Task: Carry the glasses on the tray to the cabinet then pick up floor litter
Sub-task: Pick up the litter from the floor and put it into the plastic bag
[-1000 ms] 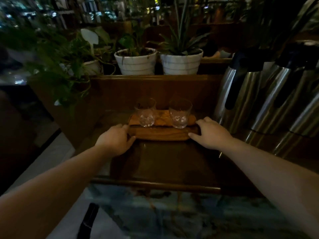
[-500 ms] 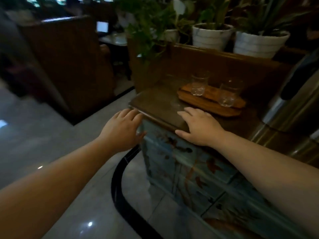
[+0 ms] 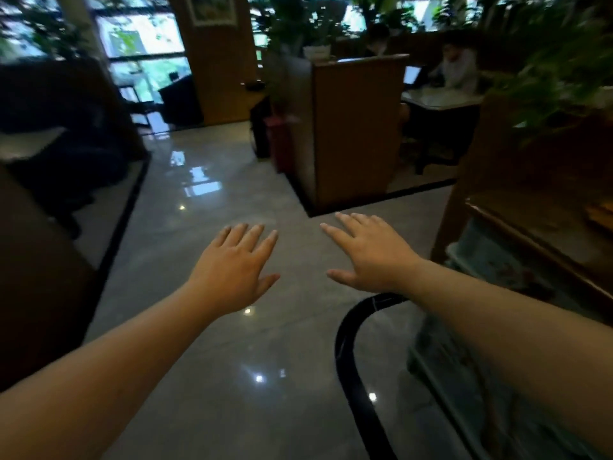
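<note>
My left hand and my right hand float palm-down over the glossy grey floor, fingers spread, holding nothing. The cabinet with its dark wooden top and painted blue front stands at the right edge, beside my right forearm. A sliver of the wooden tray shows at the far right; the glasses are out of view. I see no litter on the stretch of floor in view.
A wooden booth partition stands ahead, with two seated people at a table behind it. A black inlaid band curves across the floor near the cabinet. Dark furniture lines the left. Leafy plants overhang the cabinet.
My view has swung left, away from the cabinet and toward the open floor. Both hands left the tray and now hover empty over the floor.
</note>
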